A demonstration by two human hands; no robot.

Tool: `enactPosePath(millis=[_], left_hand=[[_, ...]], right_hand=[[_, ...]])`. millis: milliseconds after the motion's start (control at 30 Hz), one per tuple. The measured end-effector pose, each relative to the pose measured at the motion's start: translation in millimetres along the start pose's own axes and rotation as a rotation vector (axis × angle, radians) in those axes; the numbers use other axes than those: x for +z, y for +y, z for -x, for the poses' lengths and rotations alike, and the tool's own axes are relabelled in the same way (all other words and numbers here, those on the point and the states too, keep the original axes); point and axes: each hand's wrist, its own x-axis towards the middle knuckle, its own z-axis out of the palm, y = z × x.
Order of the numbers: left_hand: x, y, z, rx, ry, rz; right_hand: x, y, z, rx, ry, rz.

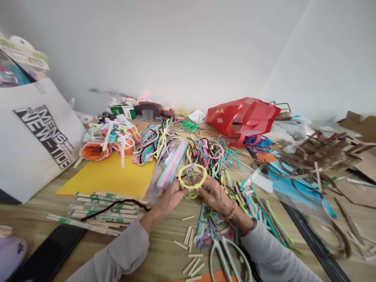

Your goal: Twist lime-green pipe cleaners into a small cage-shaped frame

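A pale yellow pipe-cleaner ring [192, 165] is held up between my two hands at the middle of the table. A thin purple piece shows inside it, and more yellow curves below. My left hand [172, 195] pinches the ring's near left side. On the near right side, the fingers of my right hand [216, 194] are closed on it; a beaded bracelet circles that wrist. Some fingertips are hidden behind the ring. Grey-handled scissors [221, 239] lie just below my right hand, beside short cut sticks [189, 235] and pipe-cleaner scraps [204, 235].
Bundled pipe cleaners [172, 164] lie beyond my hands. Left are yellow sheets [111, 176], wrapped chopsticks [102, 211], a black phone [49, 250] and a large white bag [38, 129]. A red bag [229, 117] stands behind; brown woven pieces [326, 149] crowd the right.
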Motion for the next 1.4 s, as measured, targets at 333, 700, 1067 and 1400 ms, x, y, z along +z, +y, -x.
enactPosePath(millis=[333, 700, 1067, 1400], left_hand=[[-4.6, -13, 0, -0.03, -0.014, 0.163], [-6.6, -19, -5, -0.017, -0.115, 0.248], [-4.7, -8, -1, -0.026, -0.045, 0.221], [-0.2, -9, 0, 0.1, 0.058, -0.225]], right_hand=[[3, 13, 4, 0.053, 0.019, -0.071], [4, 10, 6, 0.032, -0.006, -0.071], [5, 11, 9, -0.035, 0.002, 0.014], [7, 11, 8, 0.15, 0.001, -0.142]])
